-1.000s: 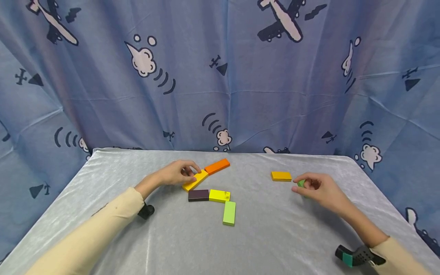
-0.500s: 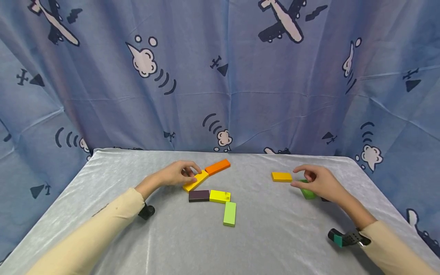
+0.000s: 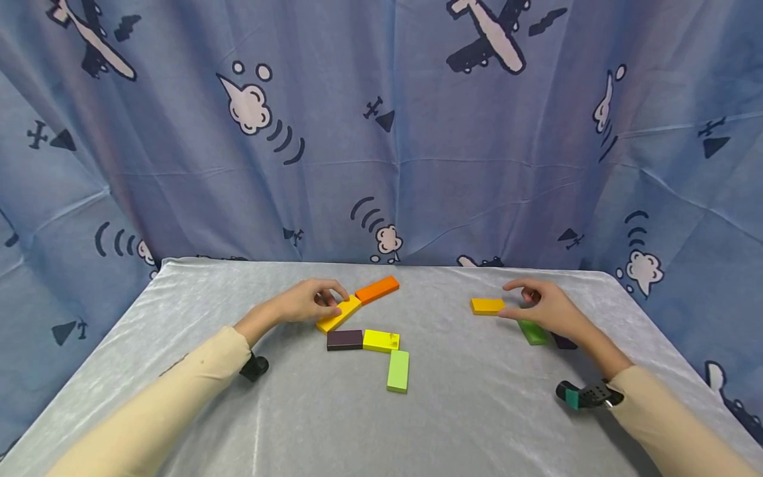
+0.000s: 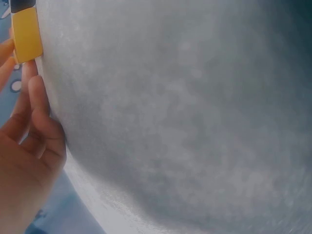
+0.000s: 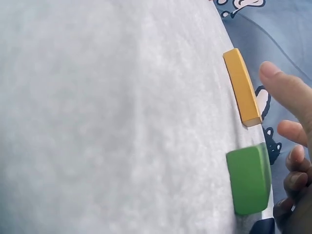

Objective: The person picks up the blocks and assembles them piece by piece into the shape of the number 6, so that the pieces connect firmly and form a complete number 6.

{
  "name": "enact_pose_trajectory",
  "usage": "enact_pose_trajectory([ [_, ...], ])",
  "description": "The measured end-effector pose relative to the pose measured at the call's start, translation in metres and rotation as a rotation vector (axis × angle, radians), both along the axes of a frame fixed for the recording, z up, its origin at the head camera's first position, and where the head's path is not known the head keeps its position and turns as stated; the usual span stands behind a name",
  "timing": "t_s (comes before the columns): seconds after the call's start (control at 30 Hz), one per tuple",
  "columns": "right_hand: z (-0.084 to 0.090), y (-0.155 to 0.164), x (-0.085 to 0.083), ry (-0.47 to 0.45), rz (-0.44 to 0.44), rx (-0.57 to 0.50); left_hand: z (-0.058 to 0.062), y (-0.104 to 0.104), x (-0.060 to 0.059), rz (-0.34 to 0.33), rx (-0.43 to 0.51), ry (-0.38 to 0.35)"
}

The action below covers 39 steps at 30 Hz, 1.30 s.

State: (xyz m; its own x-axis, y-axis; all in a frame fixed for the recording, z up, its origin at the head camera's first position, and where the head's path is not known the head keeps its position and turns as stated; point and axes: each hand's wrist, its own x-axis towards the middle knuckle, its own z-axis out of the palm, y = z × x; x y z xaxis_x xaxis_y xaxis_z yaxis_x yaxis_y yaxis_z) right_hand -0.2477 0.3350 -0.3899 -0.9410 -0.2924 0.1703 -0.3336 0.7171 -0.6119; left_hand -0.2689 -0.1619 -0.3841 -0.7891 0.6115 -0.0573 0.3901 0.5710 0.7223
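Left hand rests curled, fingertips on the flat yellow rectangular wooden block, which lies diagonal on the grey velvety tablecloth, end-to-end with a flat orange rectangular block. Right hand hovers loosely spread, holding nothing, thumb near the flat amber-yellow rectangular block; the flat dark green rectangular block lies just below the palm, a dark purple block beside it (mostly hidden under the wrist).

Risk, as I judge it: the right hand sits low over three close blocks, so reaching for the amber one could nudge the green one. On the left, pressing the yellow block could shove the orange one, or the dark brown block and bright yellow block nearby. The light green block lies further off.

Right wrist view shows a clear gap between the amber block and the green block, and fingers off both; head view doesn't settle that. Left wrist view catches only fingers by the yellow block's end; head view gives the layout.
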Motion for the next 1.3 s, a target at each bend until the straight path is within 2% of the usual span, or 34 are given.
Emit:
enact_pose_trajectory([
  [0.23, -0.001, 0.000, -0.005, -0.052, 0.011, -0.047, 0.000, 0.001, -0.001, -0.003, 0.002, -0.004],
  [0.57, -0.003, -0.003, -0.010, -0.026, 0.041, -0.039, 0.000, 0.001, -0.003, -0.002, 0.000, 0.003],
  [1.3, -0.004, -0.008, -0.013, -0.073, 0.053, -0.046, -0.001, 0.001, -0.002, 0.006, -0.001, -0.008],
])
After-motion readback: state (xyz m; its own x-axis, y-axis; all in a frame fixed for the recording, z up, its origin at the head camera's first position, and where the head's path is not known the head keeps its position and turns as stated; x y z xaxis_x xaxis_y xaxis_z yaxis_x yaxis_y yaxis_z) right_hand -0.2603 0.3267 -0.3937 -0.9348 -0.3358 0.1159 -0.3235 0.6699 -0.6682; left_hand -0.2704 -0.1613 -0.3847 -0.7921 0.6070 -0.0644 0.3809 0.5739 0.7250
